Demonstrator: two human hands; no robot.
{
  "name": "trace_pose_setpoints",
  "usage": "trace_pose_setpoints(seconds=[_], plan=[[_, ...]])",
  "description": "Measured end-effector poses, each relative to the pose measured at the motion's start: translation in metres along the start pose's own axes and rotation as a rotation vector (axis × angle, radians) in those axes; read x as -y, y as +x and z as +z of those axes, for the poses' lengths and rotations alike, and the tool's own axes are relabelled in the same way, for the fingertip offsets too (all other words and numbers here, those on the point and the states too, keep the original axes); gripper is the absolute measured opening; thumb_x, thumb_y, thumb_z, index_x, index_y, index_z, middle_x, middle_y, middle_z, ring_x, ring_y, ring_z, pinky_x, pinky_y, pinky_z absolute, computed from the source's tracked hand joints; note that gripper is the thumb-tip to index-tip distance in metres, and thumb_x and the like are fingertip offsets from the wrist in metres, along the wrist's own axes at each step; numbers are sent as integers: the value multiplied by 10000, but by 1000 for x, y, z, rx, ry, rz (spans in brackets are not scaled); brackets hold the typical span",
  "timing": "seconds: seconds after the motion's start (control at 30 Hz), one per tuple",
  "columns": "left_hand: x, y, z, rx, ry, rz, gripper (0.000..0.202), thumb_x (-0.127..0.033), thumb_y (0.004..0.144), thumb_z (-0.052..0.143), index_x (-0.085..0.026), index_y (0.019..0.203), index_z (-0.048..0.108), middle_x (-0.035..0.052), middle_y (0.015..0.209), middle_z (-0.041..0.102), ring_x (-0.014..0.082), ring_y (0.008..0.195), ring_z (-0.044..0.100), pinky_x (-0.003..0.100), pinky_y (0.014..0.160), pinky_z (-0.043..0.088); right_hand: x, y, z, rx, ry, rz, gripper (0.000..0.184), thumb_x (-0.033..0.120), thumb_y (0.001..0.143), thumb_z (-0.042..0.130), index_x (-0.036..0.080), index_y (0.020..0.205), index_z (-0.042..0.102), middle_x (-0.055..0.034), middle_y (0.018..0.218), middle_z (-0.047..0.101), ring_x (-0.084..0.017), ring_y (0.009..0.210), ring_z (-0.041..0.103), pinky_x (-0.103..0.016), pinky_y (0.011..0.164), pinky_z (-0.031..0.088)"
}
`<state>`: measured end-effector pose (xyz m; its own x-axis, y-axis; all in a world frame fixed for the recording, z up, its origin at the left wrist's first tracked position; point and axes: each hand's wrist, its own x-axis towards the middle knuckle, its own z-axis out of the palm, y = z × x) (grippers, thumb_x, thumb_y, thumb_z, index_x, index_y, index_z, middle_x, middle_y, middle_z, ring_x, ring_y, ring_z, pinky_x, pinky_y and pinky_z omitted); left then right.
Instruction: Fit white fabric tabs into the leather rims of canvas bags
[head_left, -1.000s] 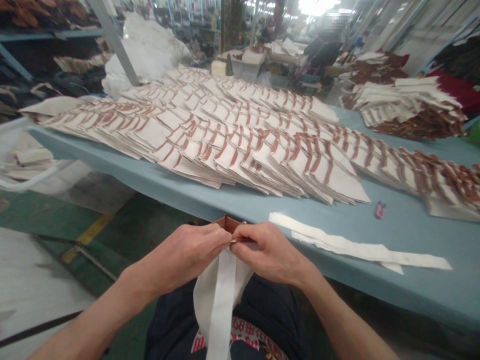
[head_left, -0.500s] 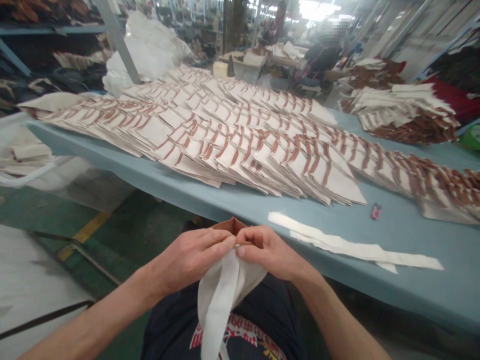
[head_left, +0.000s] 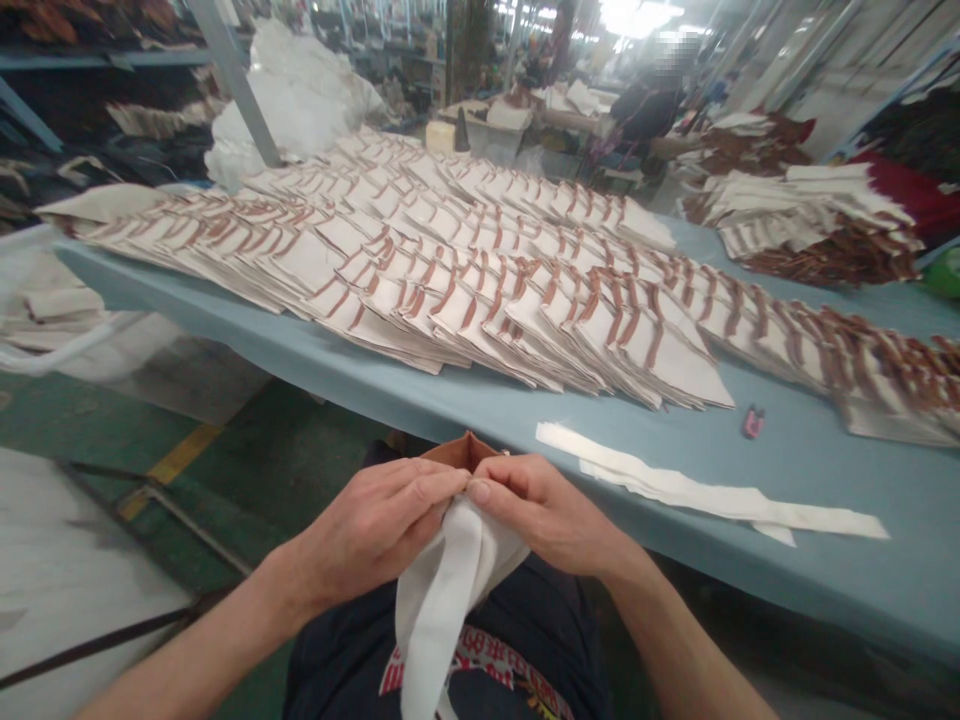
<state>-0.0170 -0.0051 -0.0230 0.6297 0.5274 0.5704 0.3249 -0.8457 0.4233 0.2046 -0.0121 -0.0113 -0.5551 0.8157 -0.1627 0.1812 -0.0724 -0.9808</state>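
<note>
Person's left hand (head_left: 386,520) and right hand (head_left: 551,508) were both clamped on the cream-and-brown fabric piece (head_left: 499,550), near the blue cloth-covered table's (head_left: 675,450) edge; long white fabric strip (head_left: 442,610) hung below. White round-rimmed tub (head_left: 94,345), left, held folded cream fabric pieces (head_left: 60,303).

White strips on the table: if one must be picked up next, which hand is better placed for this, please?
Probably the right hand: it is nearer to the white strips, which lie toward its side of the blue table. The left hand is farther away. Both hold the cloth piece, though.
</note>
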Motion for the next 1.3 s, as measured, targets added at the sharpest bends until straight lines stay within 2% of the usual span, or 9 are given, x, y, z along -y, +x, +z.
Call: trace_pose_setpoints(seconds=[0.1, 0.27, 0.37, 0.5, 0.67, 0.8, 0.9, 1.1, 1.3], plan=[[-4, 0, -6, 21, -27, -99, 236, -61, 968, 515, -163, 1162, 603, 53, 984, 772, 153, 889, 748, 227, 838, 575, 6, -6, 0, -30, -205, -117, 455, 499, 1044, 482, 188, 713, 506, 48, 640, 421, -101, 575, 374, -239, 520, 277], [-10, 9, -20, 182, -183, -259, 193, -57, 884, 530, -183, 982, 640, -22, 853, 707, 104, 734, 663, 185, 699, 477, 15, -16, 3, -94, -497, -311, 268, 247, 1054, 472, 189, 829, 607, 15, 713, 589, -125, 634, 500, -261, 622, 356], [-13, 18, -26, 258, -282, -328, 185, -73, 868, 502, -179, 909, 647, -45, 782, 659, 95, 687, 600, 189, 667, 424, 16, -21, 6, -104, -608, -396, 233, 214, 1061, 464, 185, 885, 614, -15, 766, 650, -145, 670, 559, -276, 652, 380], [-14, 31, -28, 334, -442, -390, 320, -180, 1009, 339, -173, 807, 587, -37, 739, 591, 109, 675, 533, 219, 658, 385, 16, -22, 8, -148, -717, -464, 247, 219, 1086, 440, 186, 914, 615, -35, 788, 691, -164, 695, 612, -283, 662, 399], [-14, 38, -21, 391, -364, -409, 386, -261, 1077, 388, -187, 698, 409, -66, 664, 429, 101, 614, 409, 248, 613, 298, 16, -22, 10, -248, -902, -511, 335, 248, 1118, 376, 177, 896, 615, -41, 778, 713, -175, 676, 640, -294, 644, 400], [-13, 40, -16, 426, -342, -404, 383, -271, 1093, 384, -189, 719, 405, -68, 676, 436, 102, 630, 413, 247, 622, 288, 12, -24, 9, -283, -1018, -488, 368, 242, 1114, 384, 172, 831, 608, -45, 747, 697, -187, 664, 639, -315, 635, 375], [-8, 42, -14, 476, -391, -390, 363, -282, 1083, 417, -187, 733, 428, -66, 680, 441, 102, 631, 414, 239, 619, 296, 8, -26, 4, -260, -943, -445, 335, 232, 1100, 415, 172, 837, 612, -41, 752, 689, -175, 659, 621, -306, 628, 365], [8, 45, -8, 511, -708, -434, 368, -375, 1015, 511, -180, 706, 469, -74, 626, 370, 91, 563, 344, 211, 514, 270, -4, -27, -4, -144, -471, -294, 256, 253, 1054, 516, 193, 821, 604, 28, 701, 615, -110, 619, 548, -226, 609, 375], [13, 38, -6, 452, -725, -431, 283, -366, 990, 557, -137, 842, 630, -40, 720, 522, 96, 628, 452, 194, 567, 328, -6, -28, -3, -194, -426, -229, 234, 230, 1044, 517, 195, 836, 618, 27, 712, 632, -105, 614, 555, -219, 595, 378]])
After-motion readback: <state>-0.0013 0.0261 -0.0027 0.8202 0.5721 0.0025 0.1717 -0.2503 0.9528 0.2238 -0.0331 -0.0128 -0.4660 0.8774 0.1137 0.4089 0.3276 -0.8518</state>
